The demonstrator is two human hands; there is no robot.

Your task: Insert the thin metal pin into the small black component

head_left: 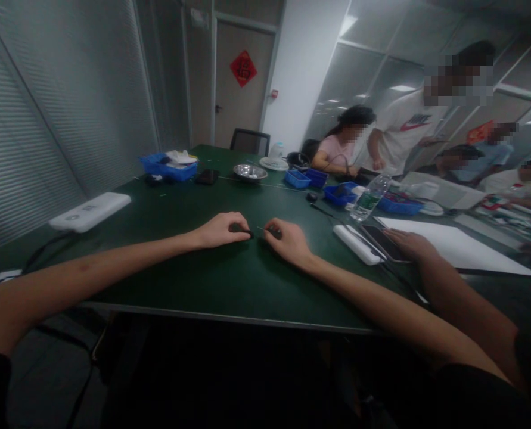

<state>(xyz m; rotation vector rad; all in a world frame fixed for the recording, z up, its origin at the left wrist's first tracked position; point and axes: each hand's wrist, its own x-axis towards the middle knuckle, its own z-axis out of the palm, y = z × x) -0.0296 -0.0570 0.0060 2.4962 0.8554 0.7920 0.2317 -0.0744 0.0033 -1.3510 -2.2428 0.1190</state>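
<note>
Just above the green table (193, 280), my left hand (223, 230) pinches a small black piece (250, 234) between thumb and forefinger. My right hand (287, 241) is closed in a pinch on a thin, light, needle-like rod (260, 228), whose tip points left toward the black piece. A narrow gap separates the two hands. Both held things are too small and blurred for their exact kind to be made out.
A steel bowl (250, 173) and blue trays (169, 168) stand farther back. White power banks lie left (90, 211) and right (357, 243). A neighbour's hand (410, 244) rests by a phone (385, 243), near a bottle (371, 196) and a white sheet (453, 244).
</note>
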